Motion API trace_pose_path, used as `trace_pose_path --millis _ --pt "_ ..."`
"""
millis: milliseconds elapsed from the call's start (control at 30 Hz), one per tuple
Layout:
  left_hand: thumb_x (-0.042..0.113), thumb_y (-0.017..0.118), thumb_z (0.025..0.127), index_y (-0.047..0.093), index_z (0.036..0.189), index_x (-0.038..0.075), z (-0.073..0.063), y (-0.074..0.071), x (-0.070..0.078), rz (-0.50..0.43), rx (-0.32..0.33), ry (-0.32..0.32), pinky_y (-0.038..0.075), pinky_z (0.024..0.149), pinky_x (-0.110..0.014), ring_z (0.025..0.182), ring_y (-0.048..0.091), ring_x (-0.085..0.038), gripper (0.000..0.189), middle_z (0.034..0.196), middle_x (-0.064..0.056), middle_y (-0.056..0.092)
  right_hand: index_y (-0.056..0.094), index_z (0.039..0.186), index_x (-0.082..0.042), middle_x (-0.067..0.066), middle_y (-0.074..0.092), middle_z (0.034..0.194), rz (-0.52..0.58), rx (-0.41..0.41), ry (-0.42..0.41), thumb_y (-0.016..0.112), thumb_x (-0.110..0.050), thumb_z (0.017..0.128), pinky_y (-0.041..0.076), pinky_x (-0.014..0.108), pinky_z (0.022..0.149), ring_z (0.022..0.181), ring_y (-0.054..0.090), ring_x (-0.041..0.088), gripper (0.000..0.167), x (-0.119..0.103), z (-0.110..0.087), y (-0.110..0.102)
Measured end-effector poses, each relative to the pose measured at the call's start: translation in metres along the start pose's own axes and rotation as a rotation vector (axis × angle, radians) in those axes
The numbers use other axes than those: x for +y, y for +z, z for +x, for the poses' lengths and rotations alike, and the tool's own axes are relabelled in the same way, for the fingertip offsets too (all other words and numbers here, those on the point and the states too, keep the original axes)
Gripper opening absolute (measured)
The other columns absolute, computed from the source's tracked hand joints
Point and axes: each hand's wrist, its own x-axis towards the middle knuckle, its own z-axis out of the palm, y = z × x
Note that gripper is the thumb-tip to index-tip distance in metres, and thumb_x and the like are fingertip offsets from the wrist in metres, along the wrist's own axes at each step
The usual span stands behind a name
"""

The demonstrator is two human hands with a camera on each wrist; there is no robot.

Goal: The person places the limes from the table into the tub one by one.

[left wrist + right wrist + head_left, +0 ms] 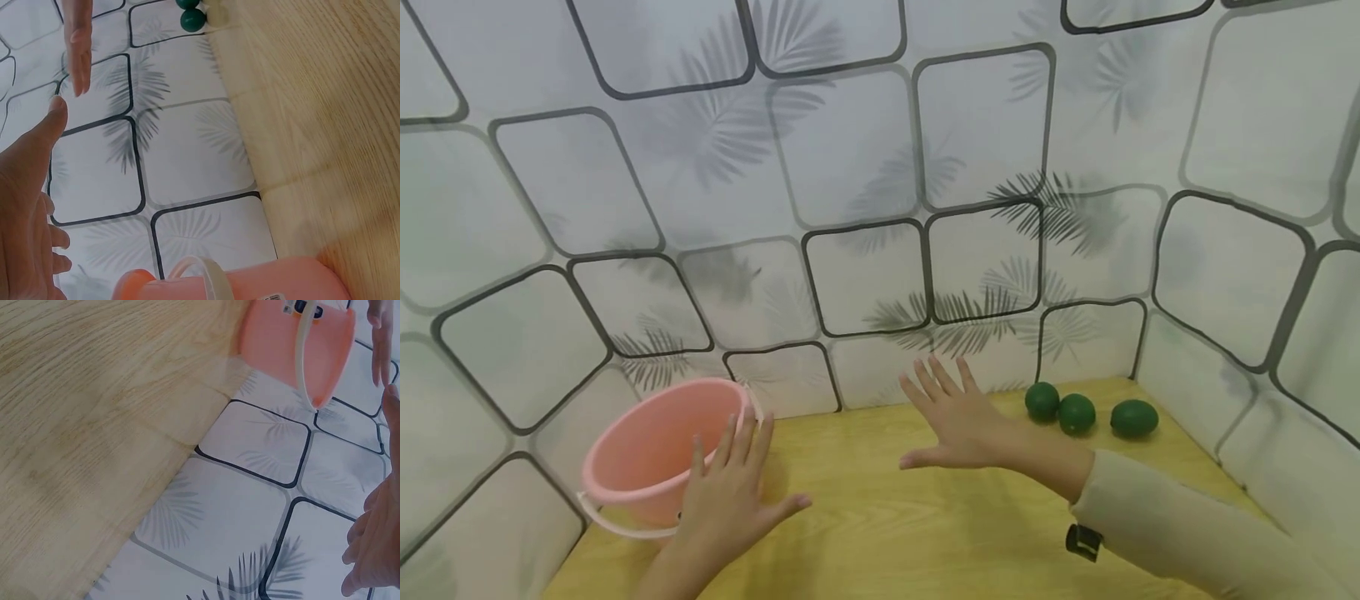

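Note:
My left hand [726, 492] is raised with its fingers spread, overlapping the right side of a pink bucket [655, 417] in the head view. To the right, my right hand [958, 425] hovers over the table, fingers and thumb stretched apart. Neither hand holds anything. The bucket has a white handle [625, 527] that hangs down at its front. At the back right lie three dark green round fruits, lime-like: one fruit [1042, 402] beside a second [1077, 414], and a third, longer one [1134, 418] a little apart.
A yellowish wood-grain table [865, 533] carries everything. Pale walls [865, 283] with dark rounded squares and leaf prints close it in at the back and both sides. A dark band [1083, 542] sits by the right sleeve [1172, 521].

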Motion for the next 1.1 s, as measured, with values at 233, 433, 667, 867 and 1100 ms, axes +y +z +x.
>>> trace_pose_path --millis 233,433,667,867,1100 --pt "0.079 0.05 0.073 0.022 0.15 0.009 -0.007 -0.001 -0.008 -0.015 0.055 -0.008 0.014 0.109 -0.07 0.136 0.03 -0.042 0.107 0.148 -0.02 0.034 0.01 0.152 -0.009 0.017 0.005 0.156 -0.011 0.051 -0.059 0.034 -0.082 0.08 -0.004 0.065 0.113 0.144 0.001 0.034 0.105 -0.012 0.008 0.002" --pt "0.077 0.053 0.074 0.02 0.151 0.011 -0.015 0.001 -0.009 -0.057 0.08 0.003 0.007 0.111 -0.068 0.137 0.026 -0.042 0.106 0.15 -0.021 0.032 0.008 0.152 -0.009 0.015 0.003 0.157 0.045 0.032 -0.052 0.027 -0.084 0.079 -0.006 0.064 0.113 0.144 -0.001 0.032 0.106 -0.02 0.012 0.007" --pt "0.074 0.057 0.073 0.023 0.15 0.009 -0.023 0.005 -0.014 -0.071 0.125 -0.01 0.01 0.11 -0.069 0.137 0.028 -0.042 0.106 0.148 -0.024 0.033 0.009 0.152 -0.01 0.014 0.005 0.157 0.057 0.051 -0.037 0.027 -0.085 0.078 -0.004 0.064 0.113 0.145 0.0 0.031 0.106 -0.031 0.018 0.011" --pt "0.073 0.059 0.073 0.025 0.149 0.01 -0.027 0.006 -0.018 -0.085 0.105 -0.046 0.002 0.112 -0.067 0.138 0.024 -0.043 0.104 0.149 -0.025 0.029 0.008 0.152 -0.009 0.015 0.003 0.157 0.06 0.037 -0.063 0.038 -0.079 0.082 -0.004 0.062 0.114 0.145 -0.001 0.032 0.103 -0.045 0.021 0.01" --pt "0.071 0.058 0.076 0.016 0.151 0.009 -0.03 0.003 -0.022 -0.07 0.079 -0.064 0.004 0.11 -0.069 0.14 0.021 -0.042 0.106 0.153 -0.022 0.021 0.014 0.152 -0.009 0.015 0.01 0.156 0.005 0.09 -0.08 0.043 -0.076 0.082 0.001 0.063 0.114 0.145 0.006 0.032 0.101 -0.052 0.029 0.012"
